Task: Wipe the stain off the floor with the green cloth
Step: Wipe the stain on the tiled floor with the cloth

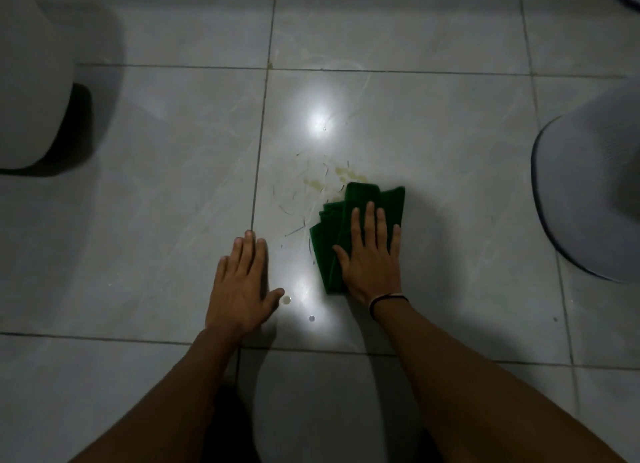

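A folded green cloth (pixel 360 202) lies on the grey tiled floor (pixel 450 150). My right hand (pixel 372 258) presses flat on it, fingers spread, a dark band at the wrist. Just beyond the cloth's far left edge is a yellowish stain (pixel 346 176) with thin smeared streaks running down to the left. My left hand (pixel 242 286) rests flat on the bare tile to the left of the cloth, holding nothing.
A pale rounded object (pixel 31 81) stands at the far left. A grey round base (pixel 595 192) sits at the right edge. Two small droplets (pixel 286 300) lie near my left thumb. Bright light reflections glare on the tile.
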